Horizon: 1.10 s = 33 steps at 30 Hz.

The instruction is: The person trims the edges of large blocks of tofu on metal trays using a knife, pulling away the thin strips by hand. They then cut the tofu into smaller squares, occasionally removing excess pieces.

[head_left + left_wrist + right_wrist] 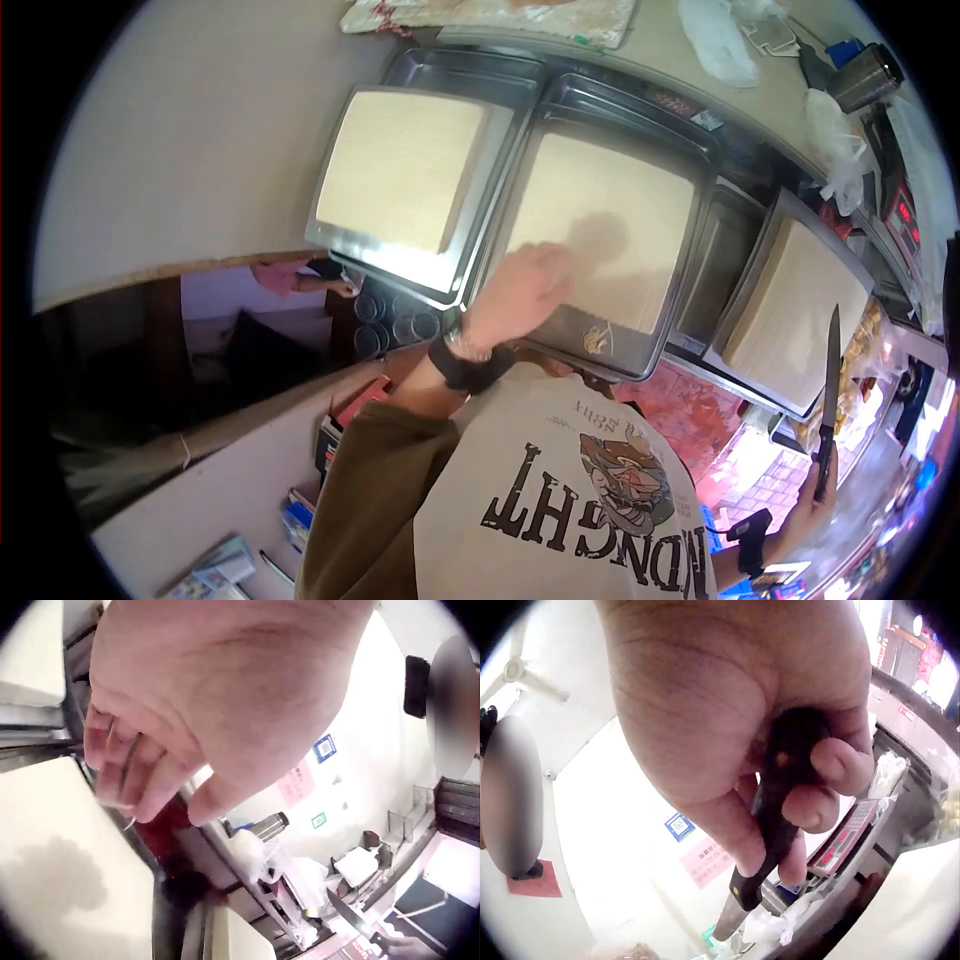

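My left hand is over the near left edge of a pale cream slab lying in a dark metal tray. Its fingers hang loosely bent in the left wrist view, with a thin white sliver at the fingertips. Small pale scraps lie in the tray's near end. Out to the right, my right hand grips the black handle of a long knife, blade pointing up and away from me. The right wrist view shows fingers wrapped round the knife handle.
Another pale slab sits on a metal tray at left, and a third slab at right. Behind are plastic bags, a steel flask and a scale with red digits. Another person's arm shows at far left.
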### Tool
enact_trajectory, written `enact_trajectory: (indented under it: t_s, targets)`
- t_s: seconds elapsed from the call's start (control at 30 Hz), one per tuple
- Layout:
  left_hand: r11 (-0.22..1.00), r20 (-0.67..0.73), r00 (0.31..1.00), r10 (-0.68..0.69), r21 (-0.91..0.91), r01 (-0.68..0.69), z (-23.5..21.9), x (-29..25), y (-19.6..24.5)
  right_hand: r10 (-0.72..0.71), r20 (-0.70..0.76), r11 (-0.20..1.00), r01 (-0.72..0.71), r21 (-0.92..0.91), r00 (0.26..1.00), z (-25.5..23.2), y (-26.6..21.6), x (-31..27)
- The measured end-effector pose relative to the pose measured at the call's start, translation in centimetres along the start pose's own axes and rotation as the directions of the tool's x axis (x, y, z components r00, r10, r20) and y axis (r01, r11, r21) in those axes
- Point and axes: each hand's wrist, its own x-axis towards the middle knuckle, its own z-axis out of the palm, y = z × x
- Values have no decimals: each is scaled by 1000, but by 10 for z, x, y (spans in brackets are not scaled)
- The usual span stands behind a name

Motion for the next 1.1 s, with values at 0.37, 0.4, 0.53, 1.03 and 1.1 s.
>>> enact_trajectory:
  t_s: [0.37,0.4,0.53,1.03,1.1]
  targets:
    - [935,166,965,-202,-261,240,128,-75,-8,-299,222,952,272,143,928,72,-23,13]
    - [946,195,966,-171,-242,217,136,-72,-7,-160,326,977,103,186,932,76,-37,5]
    - [975,256,952,-170,-97,200,167,-67,-13,-250,387,949,147,278,888,102,-38,-7]
    - [889,537,763,-360,-51,455,113,-95,18,-146,647,758,-336,560,749,186,-28,-41]
    - [976,384,914,-131,-113,187,125,-99,1,-170,673,735,-363,573,720,192,-33,-45]
